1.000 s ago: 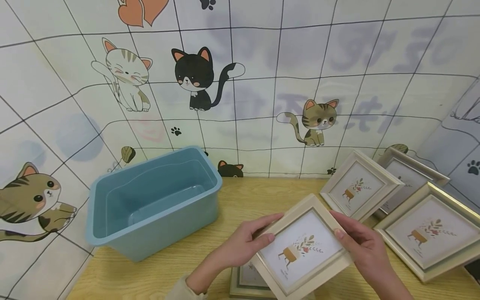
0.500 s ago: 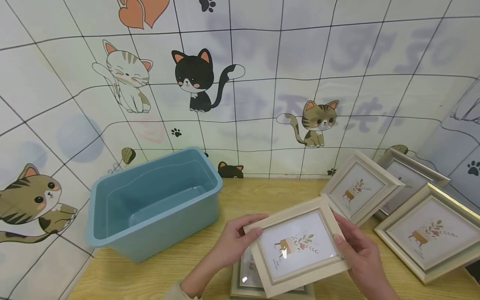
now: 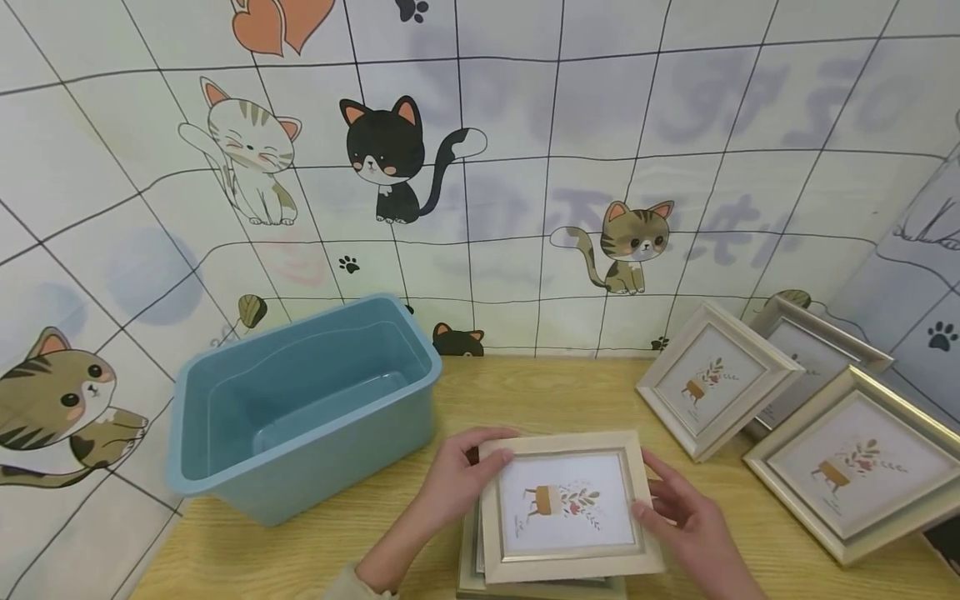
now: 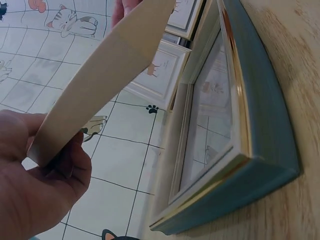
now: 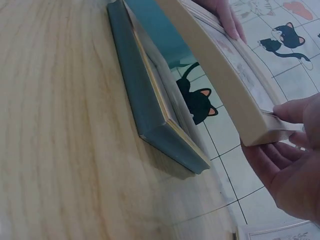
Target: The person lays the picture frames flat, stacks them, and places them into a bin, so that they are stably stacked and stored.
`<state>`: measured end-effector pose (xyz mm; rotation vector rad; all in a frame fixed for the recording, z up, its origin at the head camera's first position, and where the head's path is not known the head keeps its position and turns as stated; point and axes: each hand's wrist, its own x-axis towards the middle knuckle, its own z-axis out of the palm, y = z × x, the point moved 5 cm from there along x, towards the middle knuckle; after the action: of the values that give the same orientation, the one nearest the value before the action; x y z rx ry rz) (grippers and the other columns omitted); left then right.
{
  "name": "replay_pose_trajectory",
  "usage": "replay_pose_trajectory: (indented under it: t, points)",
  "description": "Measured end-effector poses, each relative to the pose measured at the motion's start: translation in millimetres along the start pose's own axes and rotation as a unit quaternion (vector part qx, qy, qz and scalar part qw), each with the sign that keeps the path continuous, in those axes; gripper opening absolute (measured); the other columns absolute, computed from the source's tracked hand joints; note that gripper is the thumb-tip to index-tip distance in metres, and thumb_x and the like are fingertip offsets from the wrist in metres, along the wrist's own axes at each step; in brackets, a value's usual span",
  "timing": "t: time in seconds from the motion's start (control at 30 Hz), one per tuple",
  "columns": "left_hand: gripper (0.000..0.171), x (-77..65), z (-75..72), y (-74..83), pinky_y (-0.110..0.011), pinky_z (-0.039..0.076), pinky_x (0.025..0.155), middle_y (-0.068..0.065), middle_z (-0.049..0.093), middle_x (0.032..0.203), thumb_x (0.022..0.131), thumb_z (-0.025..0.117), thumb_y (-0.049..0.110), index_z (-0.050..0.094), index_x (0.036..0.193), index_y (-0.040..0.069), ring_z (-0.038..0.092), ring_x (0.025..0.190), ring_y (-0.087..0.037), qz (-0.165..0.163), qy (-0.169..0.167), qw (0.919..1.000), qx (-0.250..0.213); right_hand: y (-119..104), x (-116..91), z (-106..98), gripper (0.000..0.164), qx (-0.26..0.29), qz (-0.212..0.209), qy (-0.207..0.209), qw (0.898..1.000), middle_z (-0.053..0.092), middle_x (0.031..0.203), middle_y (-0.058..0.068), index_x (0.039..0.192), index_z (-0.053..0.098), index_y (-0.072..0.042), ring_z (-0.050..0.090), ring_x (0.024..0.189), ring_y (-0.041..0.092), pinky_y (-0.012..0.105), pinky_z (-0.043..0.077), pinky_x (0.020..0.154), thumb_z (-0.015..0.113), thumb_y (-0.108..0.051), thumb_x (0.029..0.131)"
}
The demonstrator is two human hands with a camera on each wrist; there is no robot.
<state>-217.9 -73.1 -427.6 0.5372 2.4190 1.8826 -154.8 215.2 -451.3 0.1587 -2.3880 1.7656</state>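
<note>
Between both hands is a cream picture frame (image 3: 566,567) with a plant print under its glass. My left hand (image 3: 453,479) grips its left side, thumb on the front face and fingers behind. On the opposite side my right hand (image 3: 686,517) holds the edge, thumb on the front and fingers underneath. Below it lies another picture frame (image 4: 265,125), flat on the table, gold-lined with a blue-grey outer side. A gap shows between the two frames in both wrist views. In the head view the held frame covers most of the lower one.
A blue plastic bin (image 3: 307,408) stands at the left on the wooden table (image 3: 517,392). Three picture frames lean at the right: a cream one (image 3: 720,383), a silver one (image 3: 862,333) behind it and a gold-edged one (image 3: 855,467). A cat-patterned wall covering (image 3: 510,275) rises behind.
The held frame has turned clockwise from a diagonal tilt to nearly level, and sits over the lower frame. Both hands have turned with it, the right hand shifting slightly left.
</note>
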Motion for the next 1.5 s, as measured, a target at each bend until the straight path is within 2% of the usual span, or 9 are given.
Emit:
replay_pose_trajectory:
  t: [0.1,0.2,0.3,0.43,0.57,0.8,0.97,1.17,1.5]
  points:
    - [0.024,2.4,-2.8,-6.5,-0.023,0.050,0.072,-0.006,0.071,0.120,0.097,0.072,0.015,0.076,0.121,0.010,0.060,0.087,-0.010,0.012,0.020,0.9993,0.029,6.8,-2.1,7.7,0.065,0.006,0.050,-0.009,0.999,0.062,0.125,0.024,0.151,0.047,0.000,0.067,0.078,0.014,0.034,0.058,0.060,0.071,0.006,0.091]
    - [0.023,3.0,-3.7,-13.4,-0.026,0.050,0.078,-0.005,0.072,0.120,0.098,0.071,0.013,0.076,0.120,0.008,0.059,0.093,-0.012,0.029,0.030,0.9972,0.062,12.5,-5.5,15.1,0.068,0.025,0.086,-0.018,0.996,0.053,0.131,0.025,0.152,0.044,0.001,0.065,0.078,0.016,0.035,0.058,0.061,0.072,0.008,0.090]
    - [0.023,2.6,-4.0,-21.7,-0.029,0.051,0.089,-0.004,0.072,0.120,0.097,0.071,0.011,0.076,0.119,0.006,0.061,0.106,-0.016,0.036,0.034,0.9952,0.084,15.4,-8.1,20.8,0.069,0.032,0.095,-0.022,0.995,0.051,0.129,0.023,0.151,0.043,0.003,0.066,0.078,0.017,0.035,0.058,0.062,0.072,0.009,0.089]
    - [0.022,2.9,-6.4,-32.6,-0.030,0.050,0.089,-0.005,0.072,0.118,0.097,0.072,0.010,0.076,0.118,0.006,0.062,0.107,-0.018,0.033,0.038,0.9950,0.086,19.0,-9.6,25.9,0.071,0.021,0.109,-0.036,0.993,0.052,0.125,0.020,0.152,0.043,0.003,0.065,0.077,0.018,0.033,0.057,0.064,0.074,0.005,0.088]
    - [0.021,4.1,-8.9,-41.3,-0.026,0.048,0.080,-0.006,0.073,0.116,0.096,0.073,0.011,0.078,0.116,0.008,0.059,0.095,-0.014,0.026,0.036,0.9951,0.089,22.8,-10.5,29.1,0.074,0.012,0.128,-0.063,0.990,0.050,0.128,0.023,0.154,0.039,0.003,0.065,0.082,0.018,0.032,0.057,0.067,0.075,0.001,0.090]
    - [0.021,3.9,-11.8,-52.6,-0.026,0.046,0.074,-0.004,0.073,0.106,0.094,0.074,0.012,0.078,0.114,0.006,0.054,0.084,-0.011,0.007,0.017,0.9952,0.096,27.5,-12.4,34.4,0.078,0.037,0.152,-0.097,0.983,0.049,0.129,0.027,0.155,0.034,0.007,0.069,0.091,0.023,0.036,0.059,0.070,0.076,-0.003,0.090]
    - [0.020,4.3,-13.1,-59.7,-0.025,0.042,0.065,0.000,0.067,0.090,0.094,0.074,0.014,0.078,0.113,0.007,0.049,0.074,-0.010,-0.011,-0.002,0.9957,0.091,28.9,-11.6,34.8,0.078,-0.003,0.163,-0.091,0.982,0.055,0.123,0.021,0.154,0.039,0.005,0.067,0.087,0.022,0.032,0.057,0.071,0.079,-0.006,0.088]
    - [0.021,5.3,-13.0,-68.7,-0.024,0.044,0.067,0.001,0.071,0.095,0.095,0.075,0.015,0.078,0.114,0.007,0.051,0.076,-0.010,-0.026,-0.012,0.9972,0.069,29.1,-9.6,31.9,0.073,-0.053,0.159,-0.086,0.982,0.060,0.118,0.015,0.151,0.045,0.004,0.064,0.083,0.018,0.027,0.053,0.073,0.080,-0.009,0.088]
    - [0.022,6.0,-11.7,-70.5,-0.024,0.043,0.064,-0.002,0.070,0.090,0.093,0.076,0.015,0.078,0.114,0.006,0.050,0.073,-0.011,-0.029,-0.005,0.9978,0.059,34.5,-10.4,30.4,0.072,-0.031,0.172,-0.096,0.980,0.060,0.120,0.016,0.152,0.043,0.005,0.064,0.091,0.022,0.028,0.054,0.074,0.078,-0.008,0.090]
